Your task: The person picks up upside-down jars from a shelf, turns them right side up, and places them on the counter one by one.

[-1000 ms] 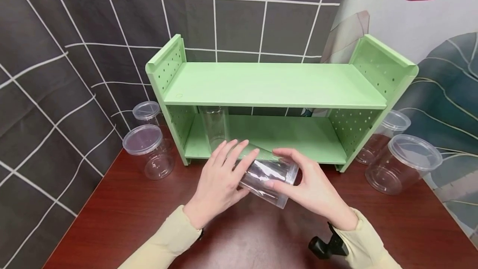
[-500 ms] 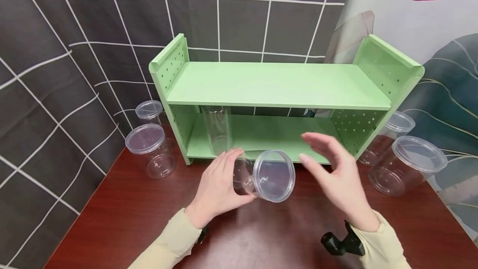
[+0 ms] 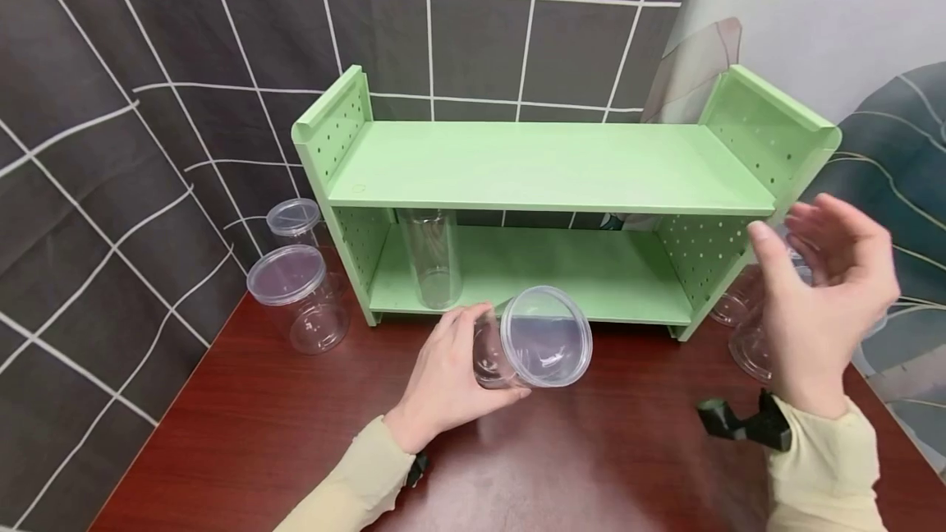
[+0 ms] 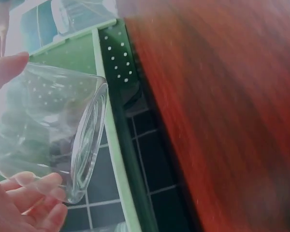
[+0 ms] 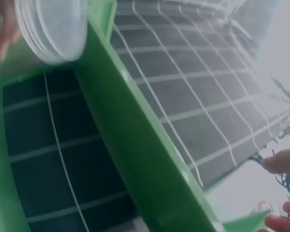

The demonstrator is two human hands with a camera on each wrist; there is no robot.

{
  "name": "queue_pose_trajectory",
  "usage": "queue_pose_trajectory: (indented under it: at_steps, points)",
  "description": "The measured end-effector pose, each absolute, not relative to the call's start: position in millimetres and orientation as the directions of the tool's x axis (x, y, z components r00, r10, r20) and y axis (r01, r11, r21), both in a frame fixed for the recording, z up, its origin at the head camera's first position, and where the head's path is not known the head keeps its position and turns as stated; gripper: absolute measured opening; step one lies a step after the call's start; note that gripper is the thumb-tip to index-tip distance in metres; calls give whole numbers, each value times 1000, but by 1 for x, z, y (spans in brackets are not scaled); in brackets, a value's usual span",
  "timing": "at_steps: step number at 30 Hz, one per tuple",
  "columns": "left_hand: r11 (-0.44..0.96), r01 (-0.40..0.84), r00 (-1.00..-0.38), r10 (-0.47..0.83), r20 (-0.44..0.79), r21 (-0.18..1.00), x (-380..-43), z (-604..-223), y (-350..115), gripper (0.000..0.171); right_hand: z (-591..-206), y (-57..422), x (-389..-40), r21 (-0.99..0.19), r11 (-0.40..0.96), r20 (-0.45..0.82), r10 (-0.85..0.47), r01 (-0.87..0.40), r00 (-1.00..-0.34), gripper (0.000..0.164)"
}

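My left hand [image 3: 447, 376] grips a clear plastic jar [image 3: 493, 351] tilted on its side, its translucent lid [image 3: 548, 337] turned toward the head camera. In the left wrist view the thumb and fingers curl round the jar's wall [image 4: 43, 121]. Raised at the right, my right hand [image 3: 831, 294] has its fingers spread and slightly bent, with nothing in them. It partly covers the lidded jars at the right in the head view. A tall clear jar [image 3: 432, 261] stands upright on the lower shelf of the green rack [image 3: 547, 167], toward the left.
Two lidded clear jars, a small one [image 3: 294, 220] and a wider one [image 3: 296, 294], stand left of the rack. On its right, a clear jar [image 3: 750, 347] shows partly behind my right hand. The red-brown table [image 3: 576, 458] lies below; a dark gridded cloth [image 3: 480, 39] hangs behind.
My right hand has let go of the jar and moved right and up. In my left hand the jar has turned so that its lid faces the head camera.
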State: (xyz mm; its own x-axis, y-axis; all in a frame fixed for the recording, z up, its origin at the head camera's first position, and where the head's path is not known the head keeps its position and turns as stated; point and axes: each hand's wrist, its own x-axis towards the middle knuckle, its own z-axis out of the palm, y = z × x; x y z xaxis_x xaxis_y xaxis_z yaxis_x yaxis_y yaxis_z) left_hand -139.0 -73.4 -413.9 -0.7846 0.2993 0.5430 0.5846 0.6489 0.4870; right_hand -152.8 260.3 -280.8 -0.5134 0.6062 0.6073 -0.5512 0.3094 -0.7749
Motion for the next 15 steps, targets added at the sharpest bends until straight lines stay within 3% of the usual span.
queue_pose_trajectory:
  at_steps: [4, 11, 15]
  points:
    - [642, 570, -805, 312, 504, 513, -137, -417, -65, 106, -277, 275, -166, -814, 398, 576, 642, -423, -506, 48]
    - [595, 552, -830, 323, 455, 585, -134, -424, -47, 102, -268, 291, -185, -874, 337, 485, 634, -349, -602, 43]
    - [556, 522, -852, 312, 421, 646, -135, -426, -37, 100, -266, 292, -189, -872, 382, 487, 630, -305, -605, 38]
